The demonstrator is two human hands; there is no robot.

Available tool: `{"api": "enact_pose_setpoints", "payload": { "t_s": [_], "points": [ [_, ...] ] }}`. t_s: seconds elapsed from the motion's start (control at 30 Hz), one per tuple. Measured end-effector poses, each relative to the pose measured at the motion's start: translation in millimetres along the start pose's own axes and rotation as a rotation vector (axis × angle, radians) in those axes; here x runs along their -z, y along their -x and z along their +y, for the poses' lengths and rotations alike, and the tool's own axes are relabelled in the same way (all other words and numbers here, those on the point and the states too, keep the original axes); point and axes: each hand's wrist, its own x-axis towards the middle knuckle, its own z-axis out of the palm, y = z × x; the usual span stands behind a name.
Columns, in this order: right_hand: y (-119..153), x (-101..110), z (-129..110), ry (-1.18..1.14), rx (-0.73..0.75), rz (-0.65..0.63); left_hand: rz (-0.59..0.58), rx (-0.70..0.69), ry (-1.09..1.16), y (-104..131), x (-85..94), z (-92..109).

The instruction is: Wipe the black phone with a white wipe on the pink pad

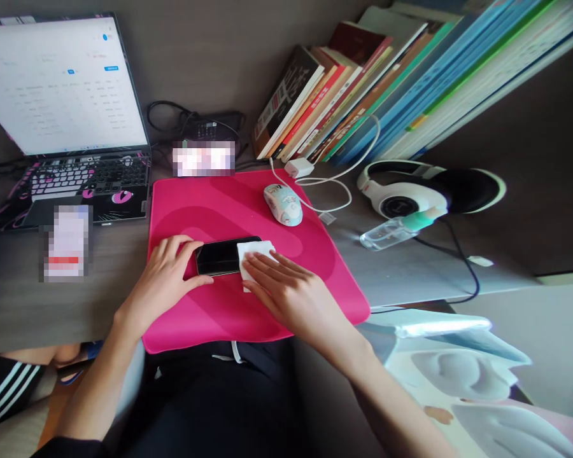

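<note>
1. The left hand (165, 275) is gripping the phone (218, 257) at its left end, usefully bracing it.
2. The right hand (289, 287) is lying flat, pressing a white wipe (249, 247) over the right end; even pressure seems best.
3. The phone is resting slightly nearer the pink mat's (205, 318) left edge.

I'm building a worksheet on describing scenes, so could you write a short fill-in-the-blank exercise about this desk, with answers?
1. The right hand rests on a ____ wipe that covers one end of the phone.
2. Under the phone and the left hand, the mat is ____.
3. In the picture, the mouse lies to the ____ of the laptop.
4. Beside the clear bottle are black-and-white ____.

Missing words: white; pink; right; headphones.
</note>
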Motion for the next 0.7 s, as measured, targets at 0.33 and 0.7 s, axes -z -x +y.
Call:
{"api": "enact_pose_setpoints", "payload": {
  "t_s": [0.33,0.7],
  "points": [
    [-15.5,-29.4,15.8,-0.081,-0.167,-0.018,-0.004,0.011,0.030,-2.2,4.6,2.5],
    [4.2,2.3,-5.2,0.049,-0.127,-0.060,-0.002,-0.010,-0.035,-2.0,3.1,2.5]
  ]
}}
